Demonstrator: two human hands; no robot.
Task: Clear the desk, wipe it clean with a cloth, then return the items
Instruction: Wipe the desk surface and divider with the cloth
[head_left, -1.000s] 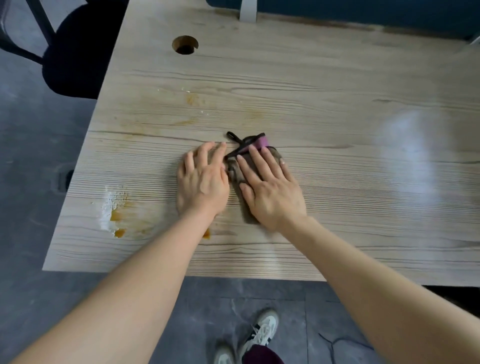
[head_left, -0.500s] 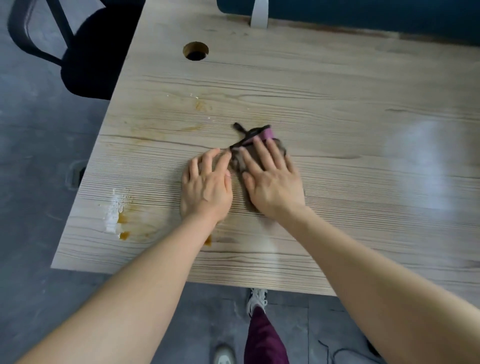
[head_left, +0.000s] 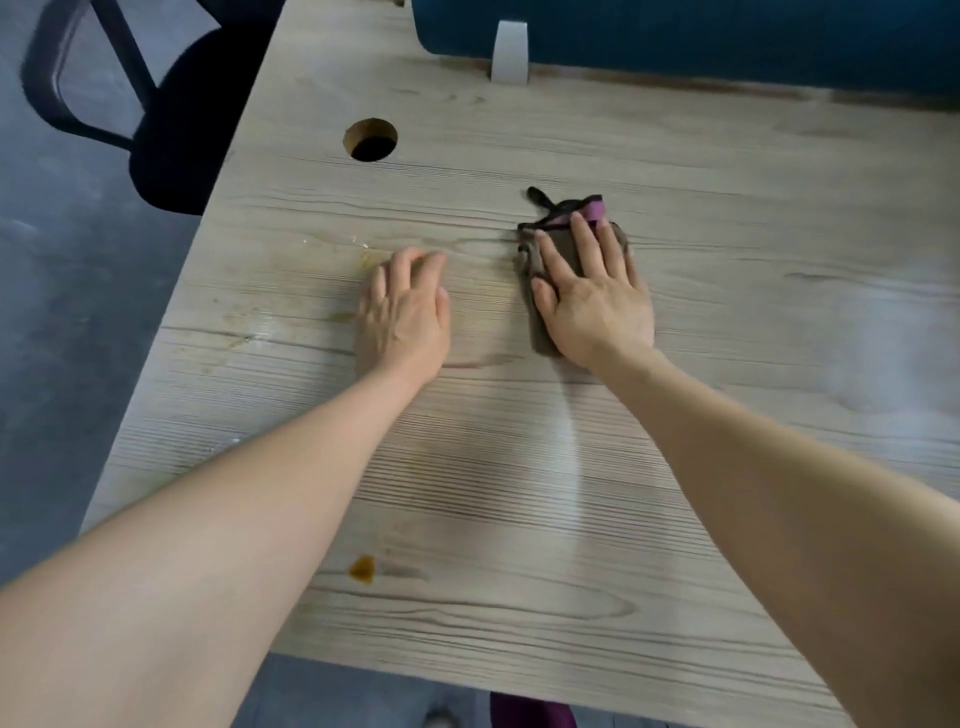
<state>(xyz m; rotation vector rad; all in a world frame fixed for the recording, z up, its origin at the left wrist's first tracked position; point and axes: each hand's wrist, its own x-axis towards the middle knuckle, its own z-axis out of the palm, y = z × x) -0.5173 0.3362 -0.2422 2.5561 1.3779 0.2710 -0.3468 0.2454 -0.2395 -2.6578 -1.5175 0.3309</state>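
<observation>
Two hands flat on the desk (head_left: 675, 467), well apart from each other. Right hand (head_left: 597, 306) pressed palm-down on the cloth (head_left: 540, 332), fingers (head_left: 584, 244) straight and spread, not curled round it. Cloth folded, brown-grey, lying lengthwise under palm and fingers; left edge showing beside the thumb, near end poking out below the heel of the hand. Fingertips reaching almost to the far end, just short of a pink-purple trim strip (head_left: 592, 212) and a dark loop (head_left: 537, 200) sticking out beyond them toward the cable hole (head_left: 371, 141).

Left hand (head_left: 405, 317) bare on the wood, left of the cloth and not touching it; fingers blurred, loosely extended, holding nothing. Tips close to a faint yellowish smear (head_left: 371, 258).

Small amber spot (head_left: 362, 569) near the front edge, between the two forearms. Dark chair (head_left: 176, 130) off the desk's left side. Blue divider panel (head_left: 727, 41) along the back edge, white bracket (head_left: 510, 52) clipped against it.
</observation>
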